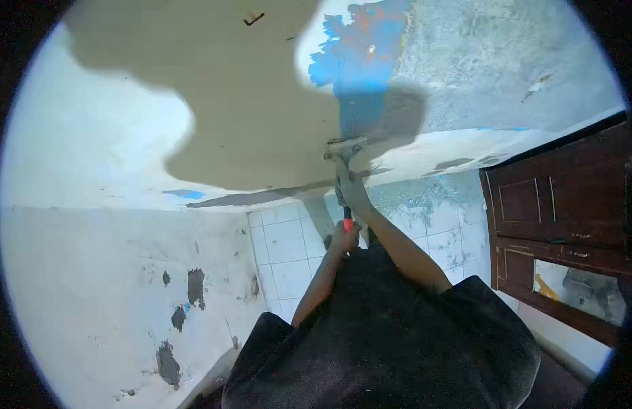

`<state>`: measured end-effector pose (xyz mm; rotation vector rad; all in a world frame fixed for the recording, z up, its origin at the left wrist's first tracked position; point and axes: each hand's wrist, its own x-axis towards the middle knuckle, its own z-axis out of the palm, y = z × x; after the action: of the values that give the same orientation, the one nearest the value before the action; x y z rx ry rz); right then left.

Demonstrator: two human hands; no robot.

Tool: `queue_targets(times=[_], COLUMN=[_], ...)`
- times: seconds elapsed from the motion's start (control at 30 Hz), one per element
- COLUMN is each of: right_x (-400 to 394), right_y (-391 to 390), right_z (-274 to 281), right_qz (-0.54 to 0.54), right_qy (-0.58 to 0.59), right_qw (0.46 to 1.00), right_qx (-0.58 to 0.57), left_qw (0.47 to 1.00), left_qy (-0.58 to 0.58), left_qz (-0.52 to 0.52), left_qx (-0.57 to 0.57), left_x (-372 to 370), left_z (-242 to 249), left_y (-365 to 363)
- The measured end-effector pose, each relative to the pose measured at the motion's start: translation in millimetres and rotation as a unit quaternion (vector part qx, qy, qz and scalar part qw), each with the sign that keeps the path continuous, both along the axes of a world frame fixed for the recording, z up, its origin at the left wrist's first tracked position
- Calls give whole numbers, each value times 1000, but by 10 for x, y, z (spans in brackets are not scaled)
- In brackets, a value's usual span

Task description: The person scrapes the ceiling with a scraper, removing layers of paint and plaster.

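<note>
Both my hands are closed around one long-handled wall scraper (346, 147), its wide head up against the wall where blue paint meets the pale coat. My right hand (355, 193) grips it higher, just below the head. Lower down, close to my body, my left hand (344, 238) is wrapped round the handle's end, by a red section (348, 223). A patch of blue paint (360, 65) shows above the head, with ragged edges and reddish marks. My shadow covers much of the wall around the scraper.
Bare grey plaster (476, 61) spreads to the upper right. The left wall (111, 273) has several chipped grey patches. White floor tiles (285, 249) lie below, with bluish debris scattered right of my arms. A dark wooden cabinet (558, 194) stands at the right.
</note>
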<state>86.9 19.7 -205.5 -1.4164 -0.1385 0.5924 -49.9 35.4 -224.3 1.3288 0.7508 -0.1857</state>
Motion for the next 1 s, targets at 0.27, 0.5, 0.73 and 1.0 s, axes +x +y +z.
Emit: queue_targets(times=[0.27,0.5,0.73,1.0], right_x=[-127,-33,-93,-35], right_y=[-73,-50,-55,-58], right_z=[822,890,492,240], right_qz=[-20,-43,-37,-35], right_qy=[125,69,82,42], right_qw=[991,997,996,998], right_qx=[32,10,10,23], left_qw=[1000,997,998,993], left_qy=[-12,-50,-19,-65], left_qz=[-5,-49,-49,-18], left_qx=[7,37,31,-100], left_x=[-93,62,-37,24], left_z=[-146,119,-300,-716], left_y=[-9,55,5,3])
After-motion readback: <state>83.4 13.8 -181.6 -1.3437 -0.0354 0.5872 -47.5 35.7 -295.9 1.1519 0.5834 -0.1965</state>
